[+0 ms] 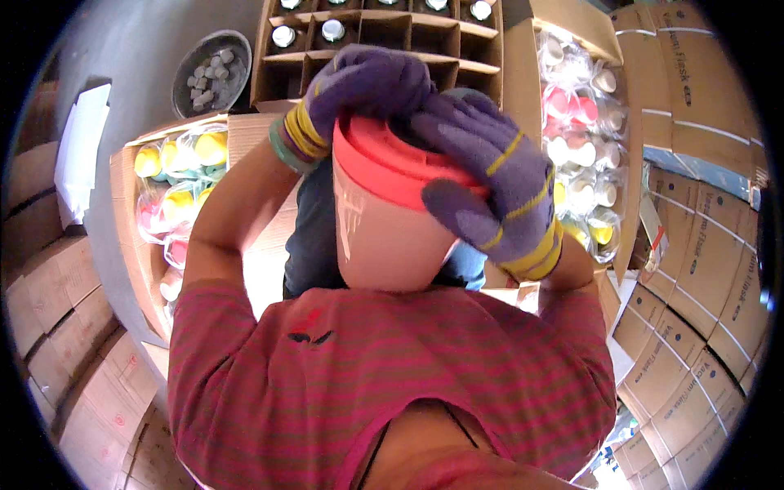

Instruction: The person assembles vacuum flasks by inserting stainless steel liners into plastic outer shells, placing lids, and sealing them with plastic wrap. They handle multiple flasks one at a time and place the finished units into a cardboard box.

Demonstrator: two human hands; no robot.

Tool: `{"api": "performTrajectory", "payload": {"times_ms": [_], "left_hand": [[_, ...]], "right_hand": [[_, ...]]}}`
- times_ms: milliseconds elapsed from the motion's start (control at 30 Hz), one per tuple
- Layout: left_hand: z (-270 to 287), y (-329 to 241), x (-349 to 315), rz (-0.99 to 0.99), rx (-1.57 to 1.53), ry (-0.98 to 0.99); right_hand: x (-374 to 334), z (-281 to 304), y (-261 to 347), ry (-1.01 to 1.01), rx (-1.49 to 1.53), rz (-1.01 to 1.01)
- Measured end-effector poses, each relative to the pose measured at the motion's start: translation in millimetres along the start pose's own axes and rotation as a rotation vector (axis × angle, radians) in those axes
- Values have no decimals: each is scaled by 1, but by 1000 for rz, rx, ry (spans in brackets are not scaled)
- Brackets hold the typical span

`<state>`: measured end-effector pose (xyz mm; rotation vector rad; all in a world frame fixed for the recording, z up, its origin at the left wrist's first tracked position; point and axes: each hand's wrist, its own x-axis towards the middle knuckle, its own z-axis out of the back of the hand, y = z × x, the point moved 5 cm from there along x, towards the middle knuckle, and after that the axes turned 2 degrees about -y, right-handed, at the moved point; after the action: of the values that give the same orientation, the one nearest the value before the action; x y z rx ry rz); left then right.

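The pink container (392, 245) is positioned in front of the person's torso, above the lap, with its coral-red rim (363, 170) directed upward and away from the shirt (392, 351). Both hands wear purple gloves with yellow bands and meet at the rim.

The left hand (369, 82) is placed at the far left of the rim. Its fingers are bent inward and their tips are hidden; whether they grip anything cannot be told.

The right hand (494, 171) arches over the right side of the rim. Its thumb lies against the outer side of the rim; the remaining fingers are part-bent and extend over the opening toward the left hand. The gloves cover most of the opening, so the firmness of this hold and anything gripped inside cannot be determined.

Beyond the hands is a divided carton (262, 69) containing white-capped bottles (332, 30). To its left, a dark basin (177, 88) on the floor holds grey pieces (214, 72). Open cartons containing wrapped, colored vessels flank the person: left carton (122, 192), right carton (526, 77). Strapped boxes (670, 351) are stacked farther right.
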<state>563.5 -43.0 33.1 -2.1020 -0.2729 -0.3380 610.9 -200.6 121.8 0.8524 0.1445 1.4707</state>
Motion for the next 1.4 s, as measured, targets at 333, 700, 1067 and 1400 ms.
{"api": "performTrajectory", "payload": {"times_ms": [333,700,1067,1400], "left_hand": [[-38,-49,4,66,526,115],[-55,-73,24,-11,766,406],[-1,-20,4,54,249,134],[6,-13,3,-49,114,75]], "right_hand": [[-4,-8,-70,56,433,179],[1,7,-64,134,279,285],[2,3,-28,70,186,203],[7,-3,-14,112,118,51]]}}
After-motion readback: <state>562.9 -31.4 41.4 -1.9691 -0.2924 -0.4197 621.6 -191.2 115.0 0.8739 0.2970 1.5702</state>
